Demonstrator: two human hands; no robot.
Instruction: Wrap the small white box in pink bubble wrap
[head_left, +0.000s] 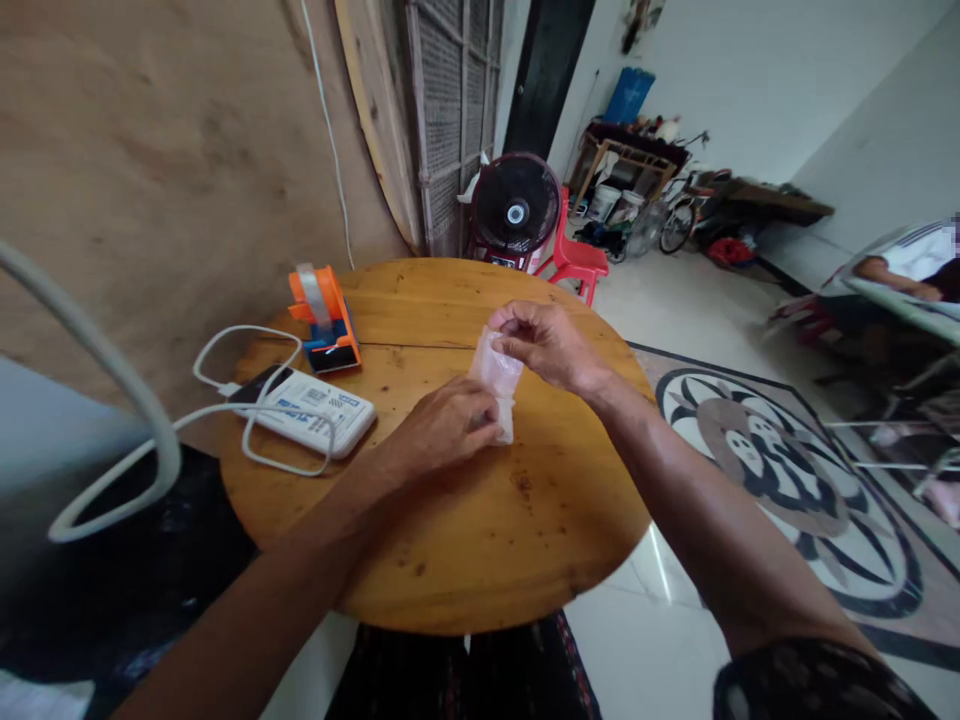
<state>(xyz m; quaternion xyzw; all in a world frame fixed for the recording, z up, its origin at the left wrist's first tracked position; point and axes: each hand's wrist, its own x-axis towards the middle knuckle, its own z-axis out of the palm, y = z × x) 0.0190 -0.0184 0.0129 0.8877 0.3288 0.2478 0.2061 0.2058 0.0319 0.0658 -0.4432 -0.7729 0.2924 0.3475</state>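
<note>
A small translucent, pinkish plastic bag [498,374], possibly bubble wrap, is held over the middle of the round wooden table [480,540]. My left hand [456,420] grips its lower left side, with thumb and fingers closed on it. At the top edge, my right hand [546,345] pinches the plastic between thumb and fingertips. Whether anything lies inside the bag I cannot make out. An orange and blue tape dispenser [324,318] with a roll of clear tape stands at the table's far left.
A white power bank [311,412] with a looping white cable [259,450] lies at the left edge. Beyond the table are a fan [516,210] and a red plastic chair [579,258]. Another person's arm [896,277] rests on a table at far right.
</note>
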